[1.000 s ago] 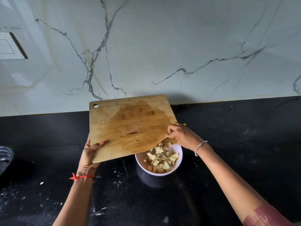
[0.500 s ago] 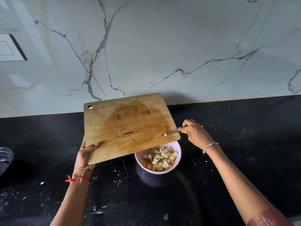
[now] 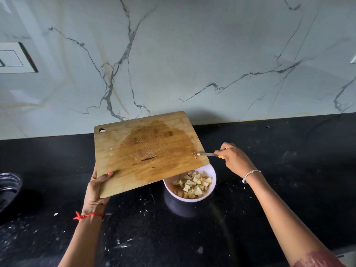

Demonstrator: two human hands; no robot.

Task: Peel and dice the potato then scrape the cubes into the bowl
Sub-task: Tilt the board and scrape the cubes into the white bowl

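A wooden cutting board (image 3: pixel 146 151) is held tilted above the black counter, its lower right corner over a white bowl (image 3: pixel 212 174). Pale potato cubes (image 3: pixel 193 185) fill the bowl. My left hand (image 3: pixel 97 186) grips the board's near left corner, thumb on top. My right hand (image 3: pixel 234 158) holds a small knife (image 3: pixel 205 154) with a yellow handle; its blade tip rests on the board's right edge, with a bit of potato stuck to it. The board's surface is wet and stained, with no cubes on it.
The black counter (image 3: pixel 289 170) carries white specks and scraps in front of the bowl. A dark round vessel (image 3: pixel 8 189) sits at the left edge. A marble wall (image 3: pixel 192 54) with a switch plate (image 3: pixel 13 58) rises behind.
My right hand has pulled back from over the bowl to the right, bringing the knife blade up onto the board's right edge. The board has shifted slightly left and up.
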